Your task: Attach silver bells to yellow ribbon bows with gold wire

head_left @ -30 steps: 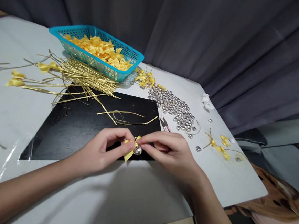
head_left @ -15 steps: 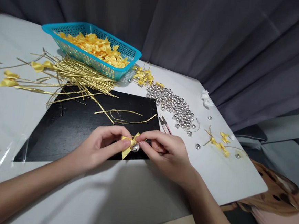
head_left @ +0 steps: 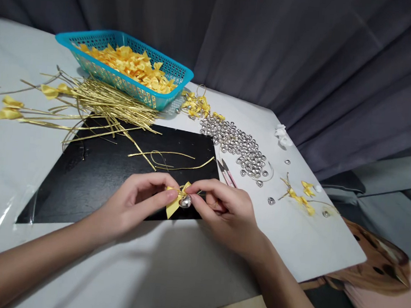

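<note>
Bow pinched in my left fingers, bell in my right fingers; joining them, I judge, needs steady twisting.

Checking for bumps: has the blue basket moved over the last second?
No. The blue basket keeps its place beside the gold wires and black mat; everything shifts left together, so only the camera turned.
</note>
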### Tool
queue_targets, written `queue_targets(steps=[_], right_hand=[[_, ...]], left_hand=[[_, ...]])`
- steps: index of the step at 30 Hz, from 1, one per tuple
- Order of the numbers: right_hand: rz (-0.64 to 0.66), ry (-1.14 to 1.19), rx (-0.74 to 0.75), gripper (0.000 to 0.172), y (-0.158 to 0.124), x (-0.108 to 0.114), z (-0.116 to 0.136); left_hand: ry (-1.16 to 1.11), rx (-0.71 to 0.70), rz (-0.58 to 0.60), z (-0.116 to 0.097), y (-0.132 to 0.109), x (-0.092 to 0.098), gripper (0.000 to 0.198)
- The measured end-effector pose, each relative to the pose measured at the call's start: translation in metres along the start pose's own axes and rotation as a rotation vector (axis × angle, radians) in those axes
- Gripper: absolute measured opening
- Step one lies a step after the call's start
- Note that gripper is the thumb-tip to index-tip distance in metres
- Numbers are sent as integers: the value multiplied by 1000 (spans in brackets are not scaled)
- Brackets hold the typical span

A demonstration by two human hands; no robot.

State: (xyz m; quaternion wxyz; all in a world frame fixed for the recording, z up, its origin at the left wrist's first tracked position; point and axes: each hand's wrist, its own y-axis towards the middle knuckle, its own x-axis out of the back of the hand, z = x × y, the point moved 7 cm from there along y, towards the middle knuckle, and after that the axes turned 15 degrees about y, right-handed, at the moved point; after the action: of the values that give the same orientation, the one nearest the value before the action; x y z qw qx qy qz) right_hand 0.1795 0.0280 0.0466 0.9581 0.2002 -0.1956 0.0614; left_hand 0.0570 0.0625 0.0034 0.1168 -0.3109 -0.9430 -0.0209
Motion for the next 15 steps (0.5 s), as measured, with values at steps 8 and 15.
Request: queue_targets(steps=[8,15], right_hand=[[1,13,14,11,0,0,2],[15,7,57,9,1,2,4]], left_hand=[[-54,-14,11,1,-1,0,19],[-72,7,19,3,-1,0,20]])
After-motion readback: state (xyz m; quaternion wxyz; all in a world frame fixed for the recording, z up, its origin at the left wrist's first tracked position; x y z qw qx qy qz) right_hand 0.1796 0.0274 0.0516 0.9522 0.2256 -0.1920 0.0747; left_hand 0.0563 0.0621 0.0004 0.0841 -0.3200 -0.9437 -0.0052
